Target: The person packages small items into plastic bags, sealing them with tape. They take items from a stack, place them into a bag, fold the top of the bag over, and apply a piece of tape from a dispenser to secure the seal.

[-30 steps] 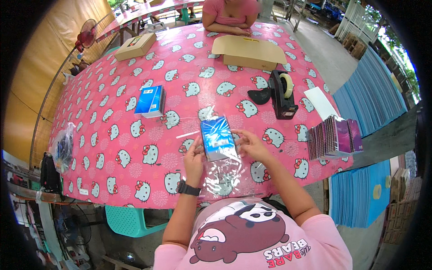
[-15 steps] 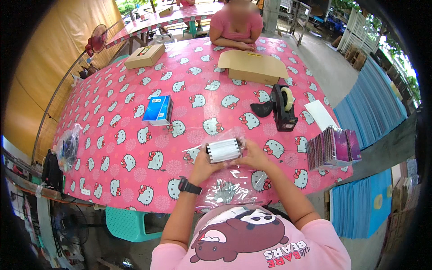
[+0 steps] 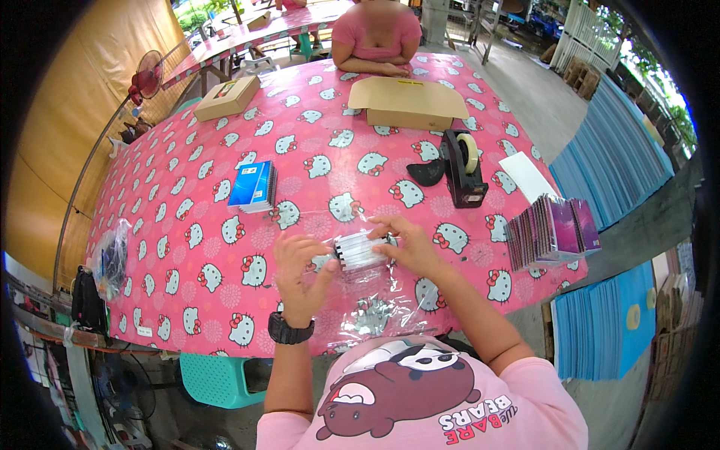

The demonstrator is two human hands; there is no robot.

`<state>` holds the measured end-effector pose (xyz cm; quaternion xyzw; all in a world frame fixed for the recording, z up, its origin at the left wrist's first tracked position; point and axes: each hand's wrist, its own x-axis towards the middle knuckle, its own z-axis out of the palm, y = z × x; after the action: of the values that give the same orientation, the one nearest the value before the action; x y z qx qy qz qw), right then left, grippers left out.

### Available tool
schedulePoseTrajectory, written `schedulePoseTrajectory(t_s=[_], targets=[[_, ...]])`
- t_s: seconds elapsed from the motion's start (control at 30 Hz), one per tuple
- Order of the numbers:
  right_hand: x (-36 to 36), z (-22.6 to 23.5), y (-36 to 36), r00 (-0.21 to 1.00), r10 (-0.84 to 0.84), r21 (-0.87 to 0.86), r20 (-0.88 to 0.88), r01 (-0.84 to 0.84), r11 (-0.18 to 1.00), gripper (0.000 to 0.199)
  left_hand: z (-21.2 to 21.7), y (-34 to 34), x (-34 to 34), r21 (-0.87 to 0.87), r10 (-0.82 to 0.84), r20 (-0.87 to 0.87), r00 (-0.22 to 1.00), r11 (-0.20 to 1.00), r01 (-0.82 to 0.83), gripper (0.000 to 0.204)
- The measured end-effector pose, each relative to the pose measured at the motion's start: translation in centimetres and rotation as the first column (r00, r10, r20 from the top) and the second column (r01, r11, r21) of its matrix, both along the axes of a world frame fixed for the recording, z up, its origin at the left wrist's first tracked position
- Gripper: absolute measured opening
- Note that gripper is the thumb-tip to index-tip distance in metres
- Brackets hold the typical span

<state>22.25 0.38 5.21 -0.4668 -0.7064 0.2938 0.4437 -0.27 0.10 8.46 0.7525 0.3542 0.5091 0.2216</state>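
My left hand and my right hand hold a small stack of thin booklets between them, edge-on, just above the pink cartoon-cat tablecloth. The stack sits at the mouth of a clear plastic bag that lies crumpled on the table toward me. A black watch is on my left wrist. Another blue stack of booklets lies on the table to the left, beyond my left hand.
A black tape dispenser stands to the right, purple booklets fan out at the right edge. An open cardboard box and a smaller box lie farther away. Another person in pink sits across the table. Blue sheets are stacked on the floor at right.
The stack, held flat with its blue cover up a second ago, has been turned on edge and lowered toward the clear bag. Both hands have moved closer to the table.
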Motion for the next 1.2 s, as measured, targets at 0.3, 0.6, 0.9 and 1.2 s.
schedulePoseTrajectory(t_s=[0.3,0.6,0.9,1.2], targets=[[0.3,-1.1,0.6,0.996,0.070,-0.073,-0.054,-0.073,0.995,0.049,-2.0,-0.5,0.8,0.122,-0.057,-0.422,0.905,0.985,0.119,0.023],[0.2,-1.1,0.7,0.977,0.101,0.076,0.189,-0.117,0.990,0.045,-1.1,-0.9,0.9,0.162,-0.005,-0.432,0.902,0.983,0.083,0.018],[-0.4,-0.9,0.5,0.993,0.050,-0.068,-0.106,-0.057,0.996,0.039,-3.1,0.5,-2.5,-0.057,0.079,-0.220,0.972,0.994,-0.093,0.021],[-0.2,-0.4,0.8,0.938,0.150,0.041,0.311,-0.171,0.984,0.044,-6.2,-1.4,-0.6,0.016,0.048,-0.258,0.965,0.999,-0.046,0.048]])
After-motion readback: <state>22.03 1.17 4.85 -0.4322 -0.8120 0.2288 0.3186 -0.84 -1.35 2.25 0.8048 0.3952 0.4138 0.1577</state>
